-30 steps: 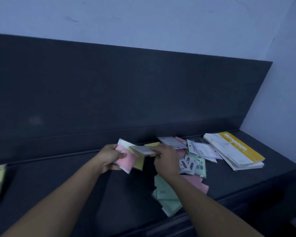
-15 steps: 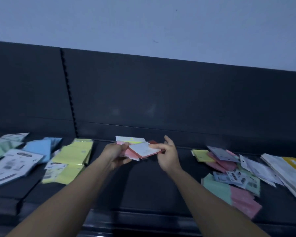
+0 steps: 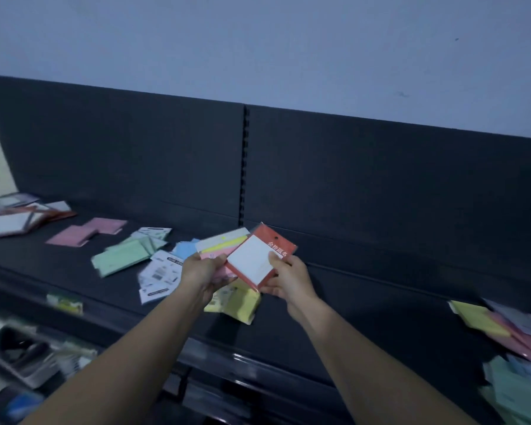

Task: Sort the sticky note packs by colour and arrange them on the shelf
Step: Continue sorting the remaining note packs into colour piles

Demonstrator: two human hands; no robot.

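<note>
1. Pale wall is seen above a dark back panel, and a dark shelf runs along its foot.
2. A white pack on a red backing card is held above the shelf between both hands, tilted, with its white face turned up.
3. The right grip is closed on that pack's right edge: the thumb is laid on the white face and the fingers are curled beneath.
4. The left grip is closed on a small stack of packs in which white, yellow and pink are shown. The red-backed pack's left corner is lapped over this stack, just beside the left thumb.
5. Yellow packs are laid on the shelf directly below the two hands.
6. Leftward, separate groups are spread along the shelf: a blue pack, white label-side packs, green packs, pink packs and, farthest, red-edged white packs.
7. A mixed heap of yellow, pink and grey packs is seen at the right edge, well apart from the hands.
</note>
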